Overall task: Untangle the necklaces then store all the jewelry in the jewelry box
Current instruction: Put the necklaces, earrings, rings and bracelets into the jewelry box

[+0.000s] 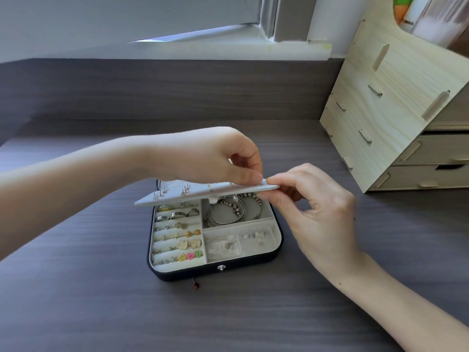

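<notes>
The left forearm reaches in from the left edge, bare, with the wrist bent downward. The left hand (215, 158) curls its fingers under, thumb and fingertips pinched together at the lower right. The right forearm comes up from the lower right corner. The right hand (314, 209) pinches with thumb and forefinger pointing left, other fingers loosely curled.
</notes>
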Motion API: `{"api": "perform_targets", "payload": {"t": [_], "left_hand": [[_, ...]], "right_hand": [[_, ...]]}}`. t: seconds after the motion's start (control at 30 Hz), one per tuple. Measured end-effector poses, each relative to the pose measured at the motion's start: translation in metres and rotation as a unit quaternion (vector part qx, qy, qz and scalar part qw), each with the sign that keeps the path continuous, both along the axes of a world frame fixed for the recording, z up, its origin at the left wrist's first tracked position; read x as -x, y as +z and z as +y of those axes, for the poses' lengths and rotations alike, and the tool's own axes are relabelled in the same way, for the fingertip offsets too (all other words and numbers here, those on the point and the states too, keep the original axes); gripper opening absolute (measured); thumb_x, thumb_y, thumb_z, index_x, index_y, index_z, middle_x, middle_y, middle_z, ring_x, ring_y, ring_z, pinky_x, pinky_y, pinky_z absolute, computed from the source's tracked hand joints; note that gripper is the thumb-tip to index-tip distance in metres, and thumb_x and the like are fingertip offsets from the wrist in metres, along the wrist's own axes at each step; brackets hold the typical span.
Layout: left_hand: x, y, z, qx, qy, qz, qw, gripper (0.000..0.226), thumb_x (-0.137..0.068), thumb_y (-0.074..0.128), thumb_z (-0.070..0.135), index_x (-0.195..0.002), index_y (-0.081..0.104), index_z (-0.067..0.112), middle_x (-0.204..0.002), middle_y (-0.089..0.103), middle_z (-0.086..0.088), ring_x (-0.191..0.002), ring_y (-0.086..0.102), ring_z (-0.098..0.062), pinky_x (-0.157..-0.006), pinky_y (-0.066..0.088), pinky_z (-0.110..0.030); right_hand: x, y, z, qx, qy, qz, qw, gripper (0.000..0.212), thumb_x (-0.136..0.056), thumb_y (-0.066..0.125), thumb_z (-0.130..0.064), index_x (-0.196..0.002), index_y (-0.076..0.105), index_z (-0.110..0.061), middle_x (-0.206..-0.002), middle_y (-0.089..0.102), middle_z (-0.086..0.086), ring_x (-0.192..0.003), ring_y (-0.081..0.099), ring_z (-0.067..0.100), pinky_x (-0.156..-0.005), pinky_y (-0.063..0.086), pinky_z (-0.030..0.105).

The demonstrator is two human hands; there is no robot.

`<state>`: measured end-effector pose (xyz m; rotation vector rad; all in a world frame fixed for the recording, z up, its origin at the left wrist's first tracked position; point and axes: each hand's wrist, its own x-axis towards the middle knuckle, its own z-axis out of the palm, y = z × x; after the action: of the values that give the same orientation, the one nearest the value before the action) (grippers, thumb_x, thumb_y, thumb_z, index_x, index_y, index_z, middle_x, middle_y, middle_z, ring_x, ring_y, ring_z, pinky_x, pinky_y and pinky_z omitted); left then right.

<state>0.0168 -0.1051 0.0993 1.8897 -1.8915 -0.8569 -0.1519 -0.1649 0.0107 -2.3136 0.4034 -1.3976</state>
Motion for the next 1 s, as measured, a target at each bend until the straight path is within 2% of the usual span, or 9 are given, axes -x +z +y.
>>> {"api": "perform_targets", "payload": {"t": [0.1,0.2,0.27,0.37,0.43,0.57,0.7,0.83,1.0], "left_hand": [[-0.0008,0.0002,0.0013,-0.002,-0.010,0.046,0.999,0.006,-0.078,0.069,0.024,-0.084,0.066,0.025,-0.085,0.065,0.003,-0.073,0.058,-0.005,-0.072,0.048,-0.025],[0.0002,0.0030,0.0028,-0.011,0.026,0.089,0.996,0.021,-0.068,0.066,0.029,-0.087,0.065,0.023,-0.083,0.061,0.006,-0.080,0.056,-0.015,-0.075,0.046,-0.034],[0.0024,0.0020,0.0013,-0.003,0.043,0.056,0.998,0.023,-0.077,0.067,0.046,-0.081,0.062,0.024,-0.078,0.060,0.007,-0.072,0.053,-0.009,-0.069,0.043,-0.027],[0.0039,-0.0013,-0.0001,0.032,0.030,-0.072,0.996,0.034,-0.077,0.053,0.058,-0.070,0.060,0.026,-0.066,0.059,0.007,-0.055,0.046,-0.001,-0.055,0.038,-0.017],[0.0044,-0.0010,0.0012,0.036,0.017,-0.073,0.997,0.029,-0.079,0.055,0.051,-0.070,0.060,0.024,-0.064,0.058,0.008,-0.052,0.046,0.000,-0.051,0.036,-0.012],[0.0038,-0.0007,0.0026,0.024,-0.001,-0.034,0.999,0.010,-0.086,0.065,0.026,-0.077,0.061,0.027,-0.080,0.063,0.008,-0.062,0.054,0.004,-0.060,0.042,-0.009],[0.0029,0.0023,0.0042,0.010,0.026,0.053,0.998,0.012,-0.077,0.068,0.037,-0.081,0.061,0.028,-0.082,0.062,0.008,-0.073,0.056,-0.007,-0.072,0.049,-0.032],[0.0060,-0.0003,0.0003,0.023,0.008,-0.090,0.996,0.020,-0.087,0.055,0.043,-0.075,0.059,0.026,-0.080,0.063,0.004,-0.065,0.052,-0.006,-0.060,0.041,-0.018],[0.0058,0.0018,0.0015,0.027,-0.002,-0.077,0.997,0.011,-0.088,0.058,0.032,-0.077,0.059,0.032,-0.081,0.063,0.007,-0.065,0.051,0.002,-0.058,0.039,-0.009]], "right_hand": [[-0.0006,0.0006,0.0009,-0.001,0.005,-0.002,1.000,0.015,-0.082,0.070,-0.017,-0.083,0.071,-0.002,-0.073,0.062,0.004,-0.064,0.053,0.008,-0.059,0.047,0.025],[-0.0008,0.0007,0.0010,-0.005,0.005,-0.007,1.000,0.014,-0.081,0.071,-0.016,-0.082,0.071,-0.002,-0.073,0.062,0.004,-0.064,0.054,0.009,-0.059,0.048,0.026],[-0.0005,0.0004,0.0007,-0.007,0.005,-0.006,1.000,0.014,-0.081,0.071,-0.015,-0.082,0.071,-0.001,-0.073,0.062,0.005,-0.064,0.055,0.011,-0.059,0.047,0.028],[-0.0001,0.0000,0.0005,-0.009,0.009,-0.006,1.000,0.012,-0.081,0.072,-0.014,-0.082,0.071,-0.002,-0.073,0.062,0.006,-0.063,0.055,0.013,-0.058,0.047,0.030],[-0.0002,-0.0001,0.0005,-0.010,0.011,-0.006,1.000,0.012,-0.082,0.071,-0.015,-0.082,0.071,-0.003,-0.072,0.062,0.005,-0.062,0.055,0.013,-0.057,0.046,0.030],[-0.0004,-0.0003,0.0004,-0.010,0.012,-0.006,1.000,0.013,-0.081,0.070,-0.015,-0.081,0.071,-0.002,-0.073,0.062,0.005,-0.063,0.054,0.011,-0.059,0.047,0.028],[-0.0009,-0.0006,-0.0002,-0.007,0.015,-0.010,1.000,0.015,-0.082,0.069,-0.016,-0.082,0.071,-0.001,-0.074,0.062,0.005,-0.063,0.055,0.011,-0.059,0.048,0.028],[-0.0011,-0.0011,-0.0007,-0.003,0.009,-0.006,1.000,0.015,-0.083,0.069,-0.018,-0.082,0.071,-0.003,-0.073,0.062,0.004,-0.063,0.055,0.012,-0.058,0.047,0.029],[-0.0008,-0.0004,-0.0006,0.002,0.006,-0.005,1.000,0.014,-0.082,0.070,-0.017,-0.082,0.071,-0.003,-0.074,0.063,0.004,-0.064,0.054,0.010,-0.059,0.047,0.027]]}}
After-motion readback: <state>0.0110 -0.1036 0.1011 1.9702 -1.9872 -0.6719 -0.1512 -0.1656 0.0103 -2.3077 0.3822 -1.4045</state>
